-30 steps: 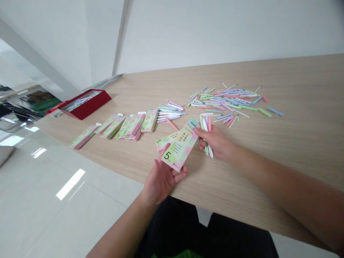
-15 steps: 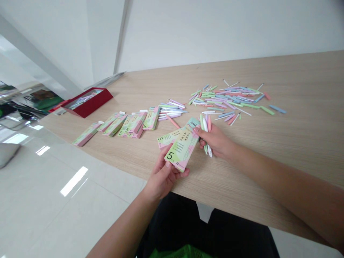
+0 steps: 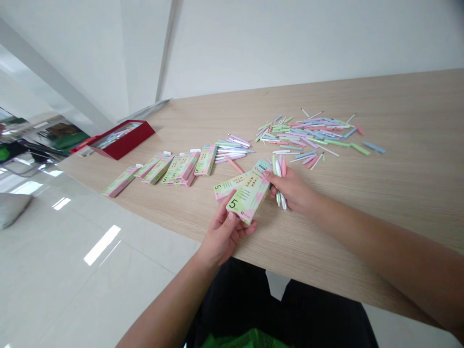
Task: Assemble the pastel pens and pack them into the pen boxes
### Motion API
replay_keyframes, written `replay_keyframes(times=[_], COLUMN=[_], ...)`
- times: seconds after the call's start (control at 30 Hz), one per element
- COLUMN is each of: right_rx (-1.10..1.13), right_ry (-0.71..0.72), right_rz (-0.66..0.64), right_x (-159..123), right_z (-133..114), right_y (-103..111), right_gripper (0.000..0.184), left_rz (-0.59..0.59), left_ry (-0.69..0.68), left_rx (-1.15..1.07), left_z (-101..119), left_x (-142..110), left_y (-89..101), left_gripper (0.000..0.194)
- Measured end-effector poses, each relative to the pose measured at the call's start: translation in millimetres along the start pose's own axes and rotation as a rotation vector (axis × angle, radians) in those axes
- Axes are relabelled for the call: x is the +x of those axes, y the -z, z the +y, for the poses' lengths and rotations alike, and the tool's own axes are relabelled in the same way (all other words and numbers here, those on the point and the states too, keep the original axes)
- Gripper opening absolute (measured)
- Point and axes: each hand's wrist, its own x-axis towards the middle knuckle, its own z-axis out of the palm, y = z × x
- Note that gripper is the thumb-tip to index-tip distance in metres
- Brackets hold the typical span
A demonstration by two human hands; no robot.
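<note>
My left hand (image 3: 224, 234) grips the lower end of a green and pink pen box (image 3: 248, 195) marked 5, tilted over the near side of the table. Against the box's upper end, the thumb of my right hand (image 3: 290, 186) presses. Several pens (image 3: 279, 176) in green, white and pink are held in that same right hand, standing out past the fingers. Behind the held box, a second pen box (image 3: 226, 187) lies on the table, partly covered by it.
On the wooden table (image 3: 398, 193), more pen boxes (image 3: 157, 169) lie in a row at left. A pile of white and lilac pens (image 3: 234, 147) sits beside them. Scattered pens (image 3: 311, 133) spread farther right. A red box (image 3: 125, 140) with pens stands at the far left.
The held pen box has shifted slightly up and to the right with my left hand. My right hand keeps the pens, almost unmoved. The view has drifted slightly.
</note>
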Motion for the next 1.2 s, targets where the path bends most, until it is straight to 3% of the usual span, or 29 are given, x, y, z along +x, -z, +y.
replay_keyframes(times=[0.17,0.33,0.47,0.6,0.7,0.83,0.93,1.2], right_rx=[-0.115,-0.249,-0.159,-0.076,-0.023,0.026,0.039,-0.008], right_ry=[0.11,0.288,0.278,0.258,0.224,0.123,0.045,0.034], right_rz=[0.01,-0.024,-0.177,-0.245,-0.209,-0.129,-0.111,-0.167], right_x=[-0.6,-5.6,-5.3,-4.6,-4.4,-2.9,-2.8,-8.0], right_z=[1.7,-6.2,-11.3,-12.4,-11.4,-9.0,-8.0,-8.4], right_y=[2.8,8.7,12.0,12.1,10.6,8.1,6.3,4.2], right_gripper=[0.034,0.039,0.044,0.051,0.047,0.042,0.041,0.045], left_rz=[0.045,0.169,0.244,0.282,0.226,0.012,-0.097,-0.005], left_ry=[-0.044,-0.07,-0.144,-0.165,-0.171,-0.209,-0.199,-0.203], left_rx=[0.054,0.131,0.164,0.232,0.289,0.225,0.201,0.226], left_z=[-4.7,-12.5,-18.1,-22.8,-23.4,-19.8,-19.4,-26.9], left_x=[2.4,5.6,7.8,8.9,6.6,0.8,-1.9,-0.7], left_y=[-3.7,-7.7,-5.6,-2.4,0.3,6.7,13.2,17.4], left_gripper=[0.075,0.051,0.036,0.037,0.044,0.07,0.075,0.059])
